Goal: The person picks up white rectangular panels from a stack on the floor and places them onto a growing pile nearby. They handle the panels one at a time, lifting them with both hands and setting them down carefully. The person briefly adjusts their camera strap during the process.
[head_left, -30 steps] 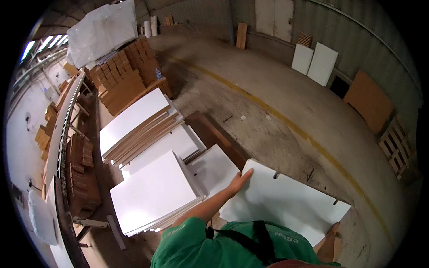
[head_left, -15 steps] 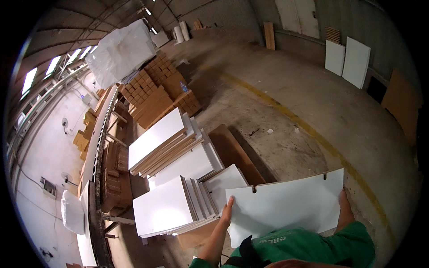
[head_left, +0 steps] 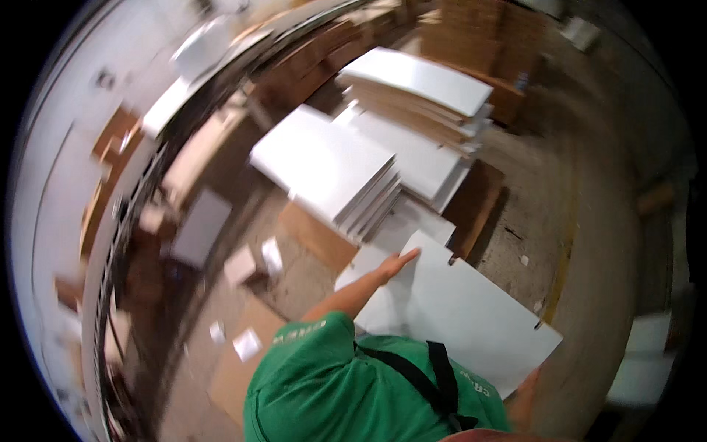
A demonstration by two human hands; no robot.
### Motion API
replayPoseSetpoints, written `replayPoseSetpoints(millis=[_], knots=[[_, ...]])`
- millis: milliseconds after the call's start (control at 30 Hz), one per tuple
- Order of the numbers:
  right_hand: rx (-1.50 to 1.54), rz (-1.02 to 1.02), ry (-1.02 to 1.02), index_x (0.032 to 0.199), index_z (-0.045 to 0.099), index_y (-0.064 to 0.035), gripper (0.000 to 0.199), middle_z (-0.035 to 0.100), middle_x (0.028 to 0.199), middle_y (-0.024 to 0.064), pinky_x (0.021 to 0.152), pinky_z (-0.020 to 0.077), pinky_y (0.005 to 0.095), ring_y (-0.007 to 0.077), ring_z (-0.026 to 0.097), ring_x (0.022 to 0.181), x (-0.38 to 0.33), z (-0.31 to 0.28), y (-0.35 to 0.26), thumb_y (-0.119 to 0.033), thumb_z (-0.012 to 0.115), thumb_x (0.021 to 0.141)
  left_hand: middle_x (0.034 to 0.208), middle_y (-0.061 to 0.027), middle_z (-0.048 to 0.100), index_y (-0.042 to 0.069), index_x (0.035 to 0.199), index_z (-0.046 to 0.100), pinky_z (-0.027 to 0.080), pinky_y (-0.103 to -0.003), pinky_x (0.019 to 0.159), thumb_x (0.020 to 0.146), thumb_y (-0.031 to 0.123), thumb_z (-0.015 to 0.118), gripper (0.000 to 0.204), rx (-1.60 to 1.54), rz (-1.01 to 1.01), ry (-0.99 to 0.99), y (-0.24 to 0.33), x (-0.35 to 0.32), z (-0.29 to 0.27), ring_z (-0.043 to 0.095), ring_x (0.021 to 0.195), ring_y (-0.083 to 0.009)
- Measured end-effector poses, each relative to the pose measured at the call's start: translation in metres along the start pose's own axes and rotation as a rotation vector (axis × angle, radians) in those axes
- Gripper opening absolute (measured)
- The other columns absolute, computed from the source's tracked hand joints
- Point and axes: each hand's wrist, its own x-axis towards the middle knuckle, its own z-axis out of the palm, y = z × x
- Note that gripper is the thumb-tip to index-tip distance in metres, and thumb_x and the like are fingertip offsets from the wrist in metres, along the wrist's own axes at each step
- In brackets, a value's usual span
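I hold a large white panel [head_left: 460,313] with notches along its edge, flat in front of my chest. My left hand [head_left: 395,264] grips its far left corner, arm stretched out from a green sleeve. At the panel's near right edge is my right hand [head_left: 526,398], only partly visible. Just beyond the panel, low stacks of similar white panels [head_left: 328,173] lie on the floor, with a taller stack [head_left: 418,82] behind them.
A brown board [head_left: 475,206] lies on the concrete floor right of the stacks. Flat cardboard [head_left: 317,237] and paper scraps [head_left: 247,344] lie to the left. A long rack with brown boards [head_left: 147,184] runs along the left wall.
The view has swung left and down over the stacks. The white panel has turned in my hands and now lies at an angle, its far corner close to the nearest stack.
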Motion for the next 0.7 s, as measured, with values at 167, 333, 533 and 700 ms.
replayPoseSetpoints(millis=[167,333,533,700], knots=[[-0.287,0.057,-0.194,0.128,0.040,-0.0004,0.062,0.047,0.125,0.0151,0.096,0.0351,0.0391,0.0291,0.045,0.113,0.080,0.017,-0.041,-0.047,0.023,0.090,0.133,-0.0293,0.034,-0.017,0.129,0.025,0.028,-0.039,0.102,0.065,0.079,0.047,0.118,-0.048,-0.224,0.322,-0.056,-0.005,0.046,0.034,0.126,-0.0359],[-0.531,0.086,-0.343,0.130,0.039,-0.0008,0.065,0.046,0.127,0.0150,0.097,0.0346,0.0391,0.0292,0.044,0.115,0.126,0.076,-0.081,-0.050,0.022,0.090,0.131,-0.0263,0.038,-0.017,0.129,0.028,0.030,-0.038,0.101,0.070,0.076,0.046,0.111,-0.241,-0.318,0.506,-0.135,-0.033,0.065,0.038,0.122,-0.0324],[-0.772,0.088,-0.481,0.131,0.037,-0.0013,0.068,0.045,0.129,0.0150,0.097,0.0339,0.0392,0.0293,0.043,0.116,0.139,0.189,-0.111,-0.053,0.021,0.090,0.134,-0.0143,0.040,-0.002,0.134,0.032,0.028,-0.036,0.102,0.078,0.070,0.043,0.093,-0.575,-0.375,0.596,-0.206,-0.084,0.060,0.039,0.121,-0.0257],[-0.992,0.030,-0.601,0.133,0.036,-0.0017,0.070,0.044,0.131,0.0149,0.098,0.0334,0.0392,0.0293,0.043,0.118,0.129,0.326,-0.115,-0.055,0.021,0.090,0.135,-0.0128,0.039,0.001,0.136,0.030,0.028,-0.039,0.103,0.078,0.072,0.040,0.092,-0.975,-0.406,0.613,-0.282,-0.100,0.047,0.039,0.122,-0.0272]])
